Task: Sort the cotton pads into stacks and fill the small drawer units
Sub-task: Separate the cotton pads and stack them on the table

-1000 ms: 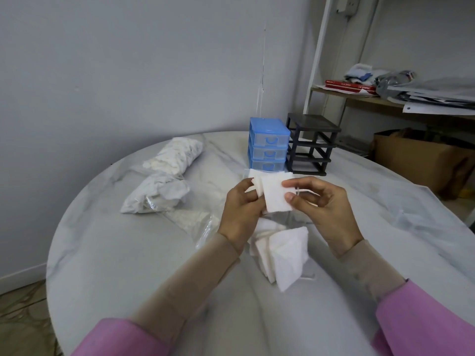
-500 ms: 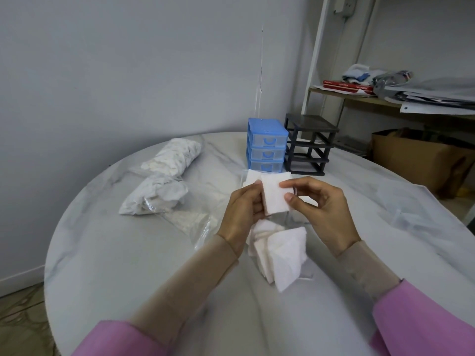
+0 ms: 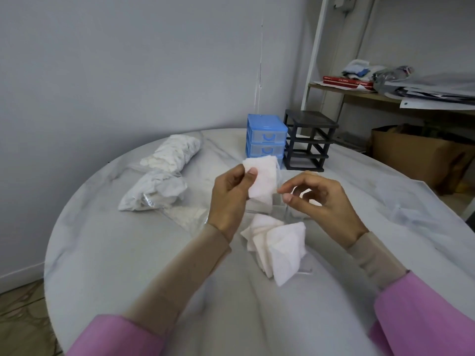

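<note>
Left hand (image 3: 230, 195) pinches a small stack of square cotton pads (image 3: 262, 177) between thumb and fingers, held upright above the table. Right hand (image 3: 320, 199) sits just beside the stack's right edge, fingers curled with thumb and forefinger close together; cannot tell if it pinches a thin pad or nothing. Step in hand, as a guess: squaring up the held stack. To do it well, keep the left pinch low on the stack so the top edges stay free, tap or nudge the edges flush with the right fingertips, add one pad at a time. Soft pads will splay if squeezed hard, so light grip. Below and between the hands lies a loose pile of pads (image 3: 280, 242) on the marble table (image 3: 128, 265). Beyond the left hand: bags of pads (image 3: 164, 173). Straight past the held stack stands the blue drawer unit (image 3: 266, 140), drawers shut, with the black drawer frame (image 3: 309, 140) touching or just beside it on the right, its slots looking empty.
</note>
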`<control>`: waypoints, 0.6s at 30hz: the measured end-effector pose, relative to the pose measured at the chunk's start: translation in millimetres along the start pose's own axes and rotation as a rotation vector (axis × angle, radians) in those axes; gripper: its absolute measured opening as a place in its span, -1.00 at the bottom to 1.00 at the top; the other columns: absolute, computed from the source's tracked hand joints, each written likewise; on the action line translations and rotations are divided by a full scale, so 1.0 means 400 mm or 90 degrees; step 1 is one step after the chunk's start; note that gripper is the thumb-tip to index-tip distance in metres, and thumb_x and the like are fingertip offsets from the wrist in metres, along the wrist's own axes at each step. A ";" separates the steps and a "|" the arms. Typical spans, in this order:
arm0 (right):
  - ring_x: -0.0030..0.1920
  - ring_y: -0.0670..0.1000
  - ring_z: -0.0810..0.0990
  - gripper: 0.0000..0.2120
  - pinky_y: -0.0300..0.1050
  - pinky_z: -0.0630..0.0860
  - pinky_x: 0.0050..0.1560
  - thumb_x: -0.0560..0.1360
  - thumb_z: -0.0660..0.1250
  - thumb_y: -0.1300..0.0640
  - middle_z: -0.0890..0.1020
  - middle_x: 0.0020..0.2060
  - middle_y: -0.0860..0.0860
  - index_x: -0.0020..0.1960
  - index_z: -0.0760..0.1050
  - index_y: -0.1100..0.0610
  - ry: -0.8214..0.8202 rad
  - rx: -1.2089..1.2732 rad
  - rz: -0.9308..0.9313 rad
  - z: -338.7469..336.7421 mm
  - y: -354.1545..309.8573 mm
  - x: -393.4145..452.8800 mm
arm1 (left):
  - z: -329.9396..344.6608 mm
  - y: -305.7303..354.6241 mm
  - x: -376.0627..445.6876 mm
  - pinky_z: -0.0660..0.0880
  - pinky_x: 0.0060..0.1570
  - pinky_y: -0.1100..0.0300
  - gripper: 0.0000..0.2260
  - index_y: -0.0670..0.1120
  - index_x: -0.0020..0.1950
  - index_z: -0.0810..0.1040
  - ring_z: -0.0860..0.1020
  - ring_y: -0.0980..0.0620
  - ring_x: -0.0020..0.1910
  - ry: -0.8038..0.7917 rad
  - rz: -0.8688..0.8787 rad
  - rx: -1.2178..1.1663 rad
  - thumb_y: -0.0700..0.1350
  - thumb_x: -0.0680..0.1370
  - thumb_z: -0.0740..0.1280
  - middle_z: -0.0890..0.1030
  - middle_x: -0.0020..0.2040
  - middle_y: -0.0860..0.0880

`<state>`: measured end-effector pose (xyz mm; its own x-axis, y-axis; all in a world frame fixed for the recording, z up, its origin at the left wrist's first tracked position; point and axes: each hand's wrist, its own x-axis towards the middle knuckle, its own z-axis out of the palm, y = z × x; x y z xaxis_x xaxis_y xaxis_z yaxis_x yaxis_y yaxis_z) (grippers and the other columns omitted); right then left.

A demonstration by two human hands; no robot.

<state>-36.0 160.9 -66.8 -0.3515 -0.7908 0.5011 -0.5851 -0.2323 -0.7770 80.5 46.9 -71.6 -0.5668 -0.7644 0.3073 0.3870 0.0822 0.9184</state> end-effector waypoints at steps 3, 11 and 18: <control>-0.17 -0.01 0.56 -0.79 -0.10 0.45 -0.13 0.29 0.44 -0.08 0.63 -0.18 -0.05 -0.13 0.61 -0.01 -0.188 -0.013 0.031 -0.014 -0.004 -0.004 | -0.019 0.015 0.011 0.52 -0.16 0.24 -0.86 -0.16 -0.09 0.55 0.55 0.14 -0.23 0.018 0.027 -0.010 -0.29 0.58 0.21 0.61 -0.26 0.01; -0.07 -0.10 0.57 -0.84 -0.18 0.49 0.00 0.31 0.53 0.11 0.63 -0.14 -0.14 -0.15 0.61 -0.01 -0.272 -0.085 0.057 0.018 0.035 -0.016 | -0.035 0.007 0.013 0.52 -0.26 0.32 -0.79 -0.10 0.15 0.34 0.56 0.20 -0.32 0.076 0.021 -0.024 -0.32 0.57 0.21 0.59 -0.24 0.02; -0.07 -0.16 0.54 -0.89 -0.28 0.43 -0.02 0.32 0.45 0.05 0.60 -0.20 -0.19 -0.17 0.63 0.02 -0.170 -0.167 -0.051 0.020 0.032 -0.015 | -0.034 -0.010 0.014 0.49 -0.11 0.20 -0.79 -0.06 0.13 0.35 0.54 0.11 -0.24 0.083 -0.013 -0.007 -0.32 0.57 0.22 0.58 -0.23 0.02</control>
<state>-35.5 158.0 -82.9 -0.1140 -0.9038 0.4125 -0.7827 -0.1740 -0.5976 85.8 33.4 -76.8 -0.4754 -0.8425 0.2533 0.3847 0.0599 0.9211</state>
